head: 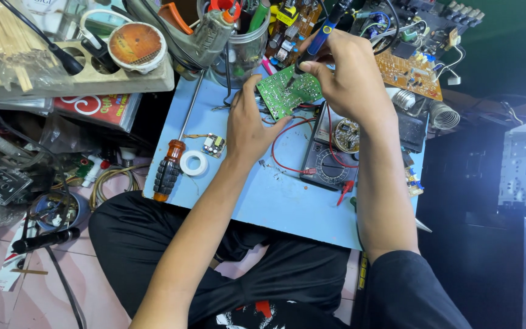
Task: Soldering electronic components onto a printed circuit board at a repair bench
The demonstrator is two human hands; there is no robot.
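The left hand (248, 125) supports a small green circuit board (287, 92), tilted, above the far part of the light blue worktop (275, 201); its grip is closed on the board's near-left edge, thumb and fingers pinching it. The right hand (351, 79) has its grip closed round a soldering iron (321, 38) with a blue and black handle, held like a pen, with the tip resting on the board's upper face. Beneath the right forearm lies a black multimeter (330, 164) with red leads (281, 155) looping across the worktop. To the left of the left hand lie a roll of white tape (193, 163), a small white module (213, 145) and a screwdriver with an orange and black handle (168, 170). An orange circuit board (409, 73) lies beyond the right hand.
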